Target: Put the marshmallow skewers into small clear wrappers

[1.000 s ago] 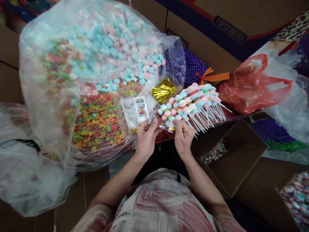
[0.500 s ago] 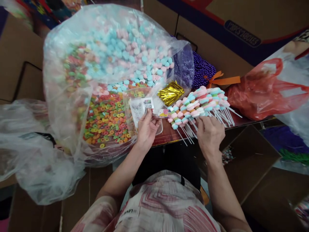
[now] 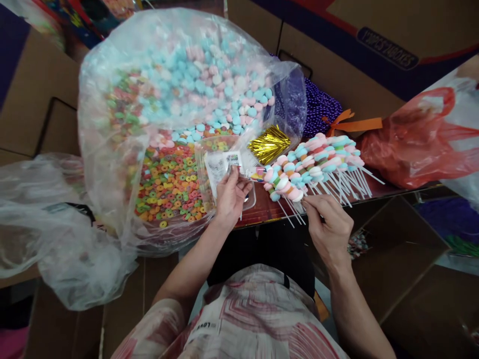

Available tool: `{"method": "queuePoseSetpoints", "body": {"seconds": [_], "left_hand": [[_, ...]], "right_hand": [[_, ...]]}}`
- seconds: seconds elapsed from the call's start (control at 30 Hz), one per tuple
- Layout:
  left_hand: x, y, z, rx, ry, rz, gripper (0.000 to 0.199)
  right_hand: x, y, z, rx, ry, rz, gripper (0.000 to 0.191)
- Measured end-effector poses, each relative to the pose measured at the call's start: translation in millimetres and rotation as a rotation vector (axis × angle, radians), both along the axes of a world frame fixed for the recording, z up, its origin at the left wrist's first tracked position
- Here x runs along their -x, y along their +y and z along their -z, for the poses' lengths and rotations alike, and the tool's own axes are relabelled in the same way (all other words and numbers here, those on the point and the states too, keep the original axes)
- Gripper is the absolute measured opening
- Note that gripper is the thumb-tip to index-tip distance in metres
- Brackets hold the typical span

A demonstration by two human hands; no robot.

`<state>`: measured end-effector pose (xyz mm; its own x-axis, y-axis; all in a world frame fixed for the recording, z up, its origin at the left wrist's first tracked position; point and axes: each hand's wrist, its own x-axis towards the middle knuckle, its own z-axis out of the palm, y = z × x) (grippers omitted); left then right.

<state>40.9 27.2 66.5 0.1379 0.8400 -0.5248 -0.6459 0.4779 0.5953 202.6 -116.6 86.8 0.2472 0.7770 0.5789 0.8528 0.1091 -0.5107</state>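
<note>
My left hand (image 3: 230,194) is closed, thumb and fingers pinching a small clear plastic bag (image 3: 258,173) with colourful print. Its fingers are over a flat packet with a white label (image 3: 219,167). My right hand (image 3: 329,219) pinches the end of a marshmallow skewer (image 3: 290,192), whose pink and white candies point left toward the bag. Behind it lies a pile of marshmallow skewers (image 3: 318,154), pink, blue and white, with white sticks toward me. Gold twist ties (image 3: 270,143) fan out just beyond the bag.
A large clear bag (image 3: 93,89) holds loose marshmallows (image 3: 190,75) and coloured candy rings (image 3: 172,184). A red plastic bag (image 3: 407,144) sits at the right, near a purple dotted cloth (image 3: 322,107) with an orange ribbon (image 3: 355,123). Cardboard boxes (image 3: 407,20) stand behind.
My right hand has drawn a marshmallow skewer out from the pile toward me, and its candies now show in front. My left hand keeps its hold on the plastic bag. The view has shifted slightly.
</note>
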Motion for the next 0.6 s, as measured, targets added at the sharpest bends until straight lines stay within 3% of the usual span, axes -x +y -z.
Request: {"method": "queuePoseSetpoints", "body": {"seconds": [0.2, 0.6], "left_hand": [[7.0, 7.6, 3.8, -0.041, 0.036, 0.08, 0.046], [7.9, 6.6, 2.2, 0.005, 0.022, 0.162, 0.043]], "right_hand": [[-7.9, 0.2, -6.5, 0.098, 0.137, -0.106, 0.013], [-0.4, 1.4, -0.9, 0.015, 0.097, -0.035, 0.014]]}}
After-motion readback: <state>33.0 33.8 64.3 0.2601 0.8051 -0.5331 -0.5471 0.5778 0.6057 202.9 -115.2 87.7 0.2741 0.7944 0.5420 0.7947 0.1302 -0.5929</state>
